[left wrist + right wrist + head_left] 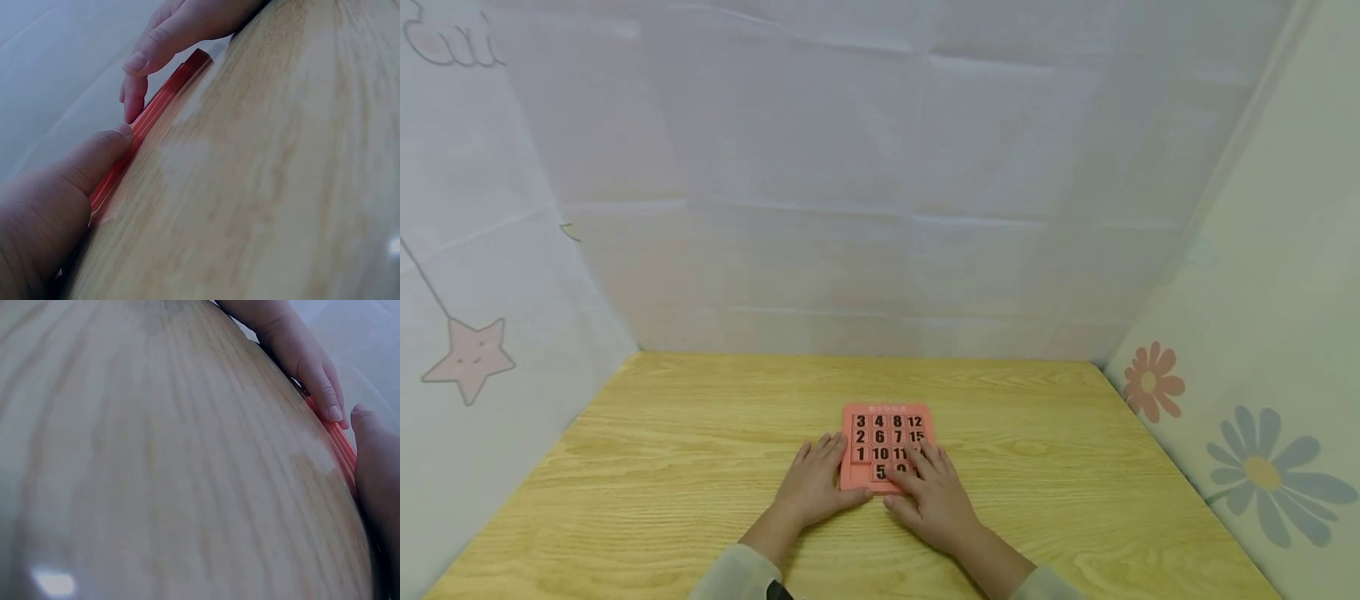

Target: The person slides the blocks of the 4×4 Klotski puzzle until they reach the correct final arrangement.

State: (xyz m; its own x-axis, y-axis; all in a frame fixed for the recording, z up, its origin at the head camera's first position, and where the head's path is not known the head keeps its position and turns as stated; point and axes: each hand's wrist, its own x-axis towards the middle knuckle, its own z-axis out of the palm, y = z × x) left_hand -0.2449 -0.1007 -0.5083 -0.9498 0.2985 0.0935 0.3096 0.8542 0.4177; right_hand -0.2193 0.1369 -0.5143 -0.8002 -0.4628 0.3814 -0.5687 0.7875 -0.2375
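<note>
A pink number sliding puzzle [859,477] lies flat on the table, its black-numbered tiles in rows. The bottom-left slot holds no tile. My left hand [816,486] rests along the puzzle's left side with fingers nearly straight, and its thumb touches the front edge near that slot. Over the lower right part lies my right hand [938,498], covering some tiles. Its index fingertip is at the 9 tile in the bottom row, while its thumb is by the front edge. In the left wrist view, the right thumb [135,62] stands raised above the red-looking puzzle edge [150,119].
The light wood-grain table [715,417] extends around the puzzle. Pale fabric walls close it in at the back [850,275] and on both sides, with a star [469,360] printed on the left and flowers [1262,472] on the right.
</note>
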